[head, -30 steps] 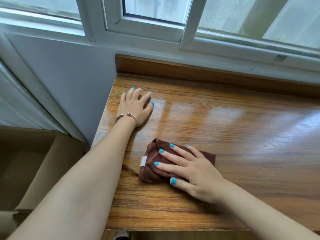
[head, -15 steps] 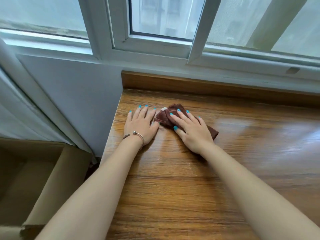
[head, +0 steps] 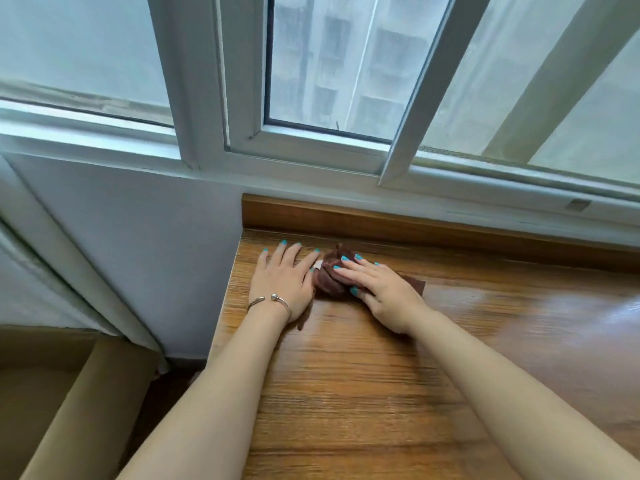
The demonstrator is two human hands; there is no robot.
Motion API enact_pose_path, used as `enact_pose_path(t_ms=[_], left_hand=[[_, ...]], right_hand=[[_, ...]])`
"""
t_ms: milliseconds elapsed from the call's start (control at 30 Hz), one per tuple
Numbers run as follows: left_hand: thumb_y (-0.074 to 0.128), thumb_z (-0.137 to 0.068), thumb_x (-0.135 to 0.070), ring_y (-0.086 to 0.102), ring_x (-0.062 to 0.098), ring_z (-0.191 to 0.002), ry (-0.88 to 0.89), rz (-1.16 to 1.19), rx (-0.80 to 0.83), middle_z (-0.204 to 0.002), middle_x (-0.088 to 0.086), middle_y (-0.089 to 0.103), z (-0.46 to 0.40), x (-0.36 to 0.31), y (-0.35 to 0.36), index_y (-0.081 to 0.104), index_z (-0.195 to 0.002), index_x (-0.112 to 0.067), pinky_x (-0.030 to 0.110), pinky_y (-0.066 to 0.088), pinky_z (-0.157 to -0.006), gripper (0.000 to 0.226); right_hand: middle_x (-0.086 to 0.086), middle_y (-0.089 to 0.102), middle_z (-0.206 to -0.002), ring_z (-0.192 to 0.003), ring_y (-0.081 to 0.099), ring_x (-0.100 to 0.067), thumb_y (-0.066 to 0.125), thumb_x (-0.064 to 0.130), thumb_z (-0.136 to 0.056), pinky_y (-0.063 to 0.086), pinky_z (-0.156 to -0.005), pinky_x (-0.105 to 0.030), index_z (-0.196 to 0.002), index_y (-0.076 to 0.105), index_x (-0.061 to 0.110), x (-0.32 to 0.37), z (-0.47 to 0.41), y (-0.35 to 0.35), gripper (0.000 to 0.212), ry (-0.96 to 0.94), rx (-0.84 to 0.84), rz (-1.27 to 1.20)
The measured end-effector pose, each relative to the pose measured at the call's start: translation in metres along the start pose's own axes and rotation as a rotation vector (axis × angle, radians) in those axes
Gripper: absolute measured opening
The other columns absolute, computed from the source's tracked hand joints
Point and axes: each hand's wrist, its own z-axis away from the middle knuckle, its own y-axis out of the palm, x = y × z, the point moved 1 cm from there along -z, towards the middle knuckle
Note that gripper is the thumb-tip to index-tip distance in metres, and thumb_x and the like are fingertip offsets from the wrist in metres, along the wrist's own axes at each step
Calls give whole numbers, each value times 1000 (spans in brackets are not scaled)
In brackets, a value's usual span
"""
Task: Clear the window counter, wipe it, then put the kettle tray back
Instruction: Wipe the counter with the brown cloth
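Note:
A wooden window counter (head: 450, 358) runs below the white window frame. A bunched brown cloth (head: 329, 280) lies near the counter's far left corner. My right hand (head: 384, 292) presses flat on the cloth with straight fingers. My left hand (head: 285, 280), with a bracelet on the wrist, rests flat on the wood right beside the cloth at the left edge. No kettle or tray is in view.
A raised wooden lip (head: 415, 226) borders the counter's back under the sliding window (head: 311, 140). A grey wall panel (head: 138, 244) drops off left of the counter. An open cardboard box (head: 52, 403) sits low at the left.
My right hand has pushed the cloth from the counter's front up to the far left corner, beside my left hand. My left hand has stayed flat in the same place.

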Motion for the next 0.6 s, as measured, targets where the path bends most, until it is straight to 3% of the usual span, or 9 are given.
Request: enact_pose_path(t_ms=[200,367,467,600], left_hand=[[16,-100,-41,6,17,-148,-8,28,-18,-159,-5,18,-4,2,-1,25,-148,-37,45,7,-118,50],[21,-100,-41,8,18,-147,-11,40,-48,-158,-6,20,-3,4,3,20,-148,-41,44,6,-118,48],[21,-100,-44,8,18,-147,-17,48,-43,-159,-6,20,-3,3,3,20,-149,-42,44,5,-118,49],[21,-95,-56,5,18,-148,-9,33,-9,-160,-4,17,-3,0,3,18,-150,-40,45,3,-119,57]], right_hand=[[15,22,-159,-149,10,-10,40,26,-104,4,-119,-32,-148,31,41,-17,-48,-9,48,44,17,68],[21,18,-154,-148,11,-5,44,37,-101,8,-120,-33,-146,28,45,8,12,4,48,-31,-29,24],[26,19,-154,-147,9,2,37,53,-97,2,-118,-22,-143,28,54,23,70,16,47,-176,17,10],[24,30,-152,-145,18,2,44,44,-96,6,-117,-19,-141,40,49,5,64,5,46,-224,46,-59]])
